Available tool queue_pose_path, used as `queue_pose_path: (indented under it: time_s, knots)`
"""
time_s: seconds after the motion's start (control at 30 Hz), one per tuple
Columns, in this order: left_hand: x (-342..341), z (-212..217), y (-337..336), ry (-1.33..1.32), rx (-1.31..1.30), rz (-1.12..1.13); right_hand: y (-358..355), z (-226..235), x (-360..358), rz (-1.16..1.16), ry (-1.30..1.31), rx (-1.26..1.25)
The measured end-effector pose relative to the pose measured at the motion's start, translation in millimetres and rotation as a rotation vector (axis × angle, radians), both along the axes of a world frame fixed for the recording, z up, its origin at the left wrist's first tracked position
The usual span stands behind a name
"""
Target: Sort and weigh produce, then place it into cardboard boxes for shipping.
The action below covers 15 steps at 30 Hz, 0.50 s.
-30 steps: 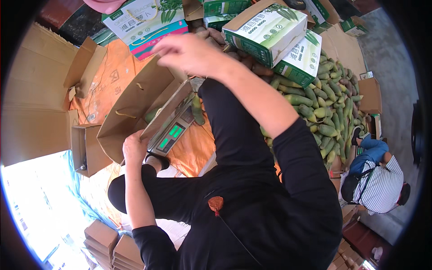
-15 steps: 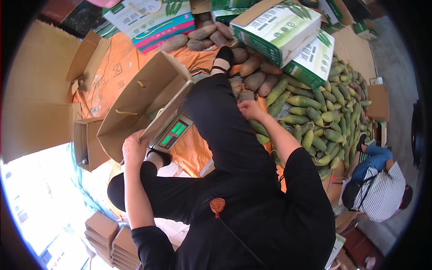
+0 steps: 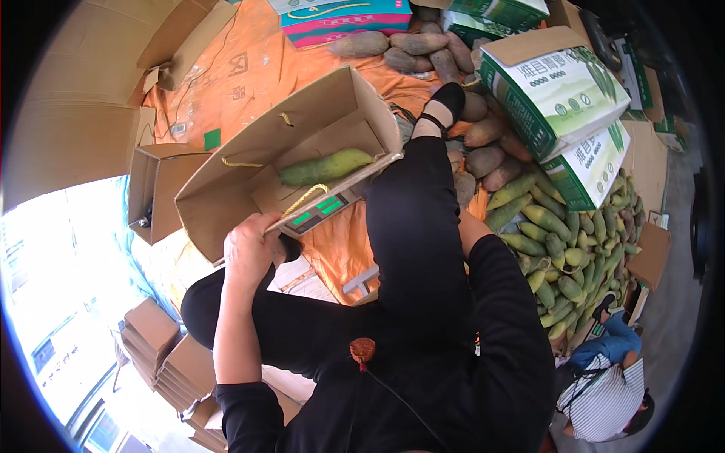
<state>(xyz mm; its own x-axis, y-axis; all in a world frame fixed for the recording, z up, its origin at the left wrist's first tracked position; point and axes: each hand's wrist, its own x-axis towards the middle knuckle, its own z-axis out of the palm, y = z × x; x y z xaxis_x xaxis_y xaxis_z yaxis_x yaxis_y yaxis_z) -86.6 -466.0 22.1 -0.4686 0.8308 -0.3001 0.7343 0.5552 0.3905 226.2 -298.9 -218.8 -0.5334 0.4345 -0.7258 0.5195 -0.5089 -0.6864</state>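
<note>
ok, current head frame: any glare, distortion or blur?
Head view: lower left blown out to white; fisheye bows the cardboard sheet at left; corners go black; left hand and green radish in open carton look fairly sharp, no obvious motion blur.

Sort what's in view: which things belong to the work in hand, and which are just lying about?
Seemingly in use:
open box, its edge gripped by the left hand
green radish inside it
scale, partly hidden by the box

Seemingly just lying about:
pink-and-blue box, top
cardboard stack, lower left
green-and-white boxes, upper right
</note>
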Motion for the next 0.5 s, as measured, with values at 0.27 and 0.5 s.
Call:
queue_pose_path:
  time_s: [0.27,0.5]
  knots:
    - [0.8,4.8,6.9,0.032,-0.027,-0.017,-22.5,-8.8,3.7,-0.169,0.021,-0.221]
    - [-1.5,-0.2,0.6,0.043,0.008,-0.025,-21.0,-28.1,5.2,-0.375,0.029,-0.348]
